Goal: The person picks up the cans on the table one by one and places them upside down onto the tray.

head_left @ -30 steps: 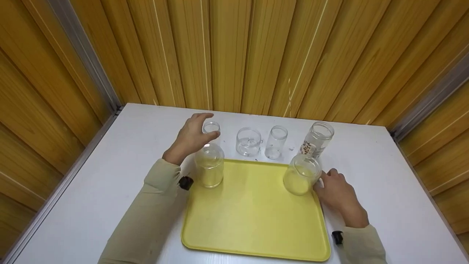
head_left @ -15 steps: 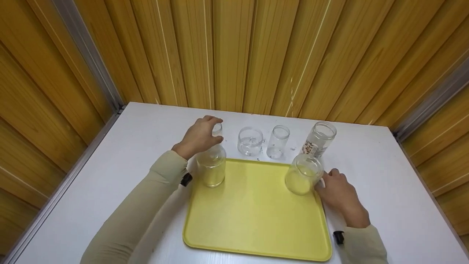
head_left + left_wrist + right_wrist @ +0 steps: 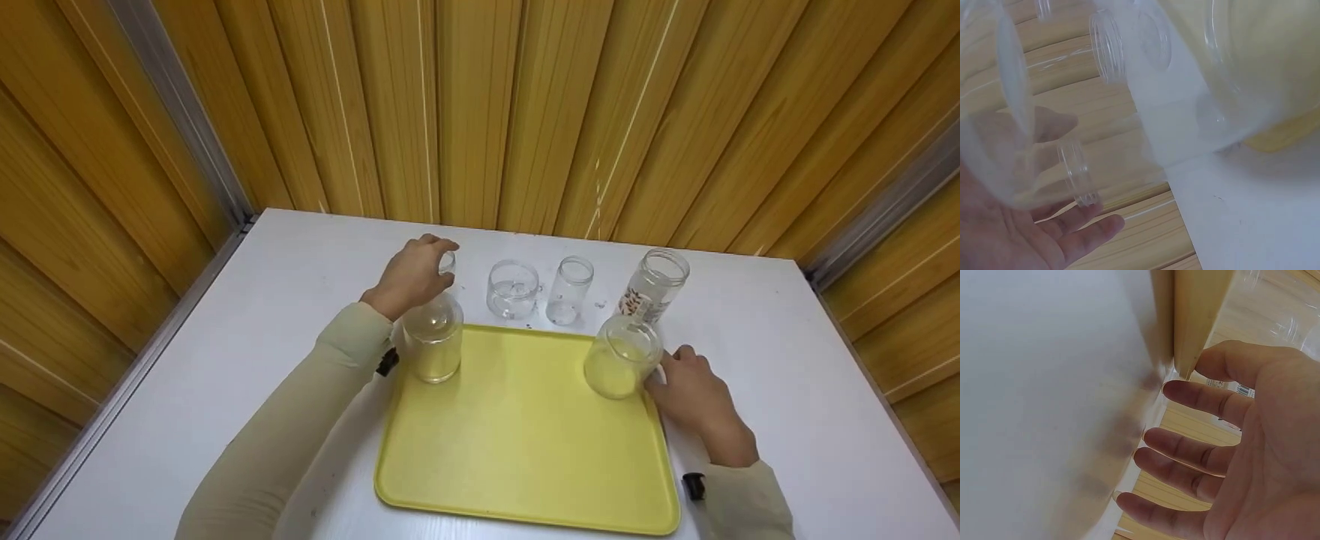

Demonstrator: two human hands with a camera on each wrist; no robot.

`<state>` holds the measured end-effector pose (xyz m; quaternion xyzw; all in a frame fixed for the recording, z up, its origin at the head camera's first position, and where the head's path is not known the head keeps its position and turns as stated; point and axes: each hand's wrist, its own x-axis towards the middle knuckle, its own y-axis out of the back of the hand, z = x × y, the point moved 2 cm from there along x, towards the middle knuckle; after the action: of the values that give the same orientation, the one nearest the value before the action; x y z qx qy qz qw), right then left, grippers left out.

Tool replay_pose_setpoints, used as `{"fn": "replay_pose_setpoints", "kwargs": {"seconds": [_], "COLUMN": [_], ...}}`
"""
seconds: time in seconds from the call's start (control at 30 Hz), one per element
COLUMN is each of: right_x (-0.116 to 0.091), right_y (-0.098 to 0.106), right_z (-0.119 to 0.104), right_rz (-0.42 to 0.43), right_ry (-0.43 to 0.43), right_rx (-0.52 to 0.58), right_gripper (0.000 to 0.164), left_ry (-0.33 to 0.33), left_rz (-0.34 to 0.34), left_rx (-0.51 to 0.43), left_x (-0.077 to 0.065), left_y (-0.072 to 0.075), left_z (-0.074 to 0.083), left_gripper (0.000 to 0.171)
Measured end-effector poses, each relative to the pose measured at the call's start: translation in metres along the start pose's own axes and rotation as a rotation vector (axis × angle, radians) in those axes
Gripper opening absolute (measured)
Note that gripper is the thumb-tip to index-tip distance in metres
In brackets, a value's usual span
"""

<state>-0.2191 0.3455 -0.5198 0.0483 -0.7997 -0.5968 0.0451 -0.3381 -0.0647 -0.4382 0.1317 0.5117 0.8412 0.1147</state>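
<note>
In the head view my left hand (image 3: 409,277) is at a small clear glass jar (image 3: 448,262) at the back left. The left wrist view puts that jar's threaded mouth (image 3: 1078,171) between the thumb and the fingers, fingertips right at the rim. A larger clear jar (image 3: 433,345) stands on the tray's back left corner, in front of this hand. My right hand (image 3: 694,401) lies beside the yellow tray (image 3: 525,450), thumb at its right edge and extended fingertips on the white table. Another clear jar (image 3: 622,356) stands on the tray's back right corner.
Behind the tray stand a short wide glass jar (image 3: 512,289), a slim jar (image 3: 570,291) and a tall jar with a printed pattern (image 3: 652,285). Wood-look panels (image 3: 480,112) rise behind the white table (image 3: 765,337).
My left hand has moved a little right and drawn in around the small back-left jar, covering more of it. The right hand and the tray stay nearly where they were.
</note>
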Motion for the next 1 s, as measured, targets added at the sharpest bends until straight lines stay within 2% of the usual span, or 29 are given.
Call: {"fn": "replay_pose_setpoints", "kwargs": {"seconds": [0.37, 1.0], "right_x": [-0.0001, -0.0007], "right_y": [0.0010, -0.0004], "right_z": [0.0000, 0.0001], "right_rz": [-0.018, 0.010], "right_ry": [-0.012, -0.001], "right_rx": [-0.003, -0.001], "right_gripper": [0.054, 0.051], "left_ry": [0.012, 0.002], "left_rz": [-0.007, 0.010], "left_rx": [-0.013, -0.061], "left_x": [0.0056, 0.0041], "left_y": [0.0010, 0.0032], "left_z": [-0.0017, -0.0043], "left_gripper": [0.046, 0.044]}}
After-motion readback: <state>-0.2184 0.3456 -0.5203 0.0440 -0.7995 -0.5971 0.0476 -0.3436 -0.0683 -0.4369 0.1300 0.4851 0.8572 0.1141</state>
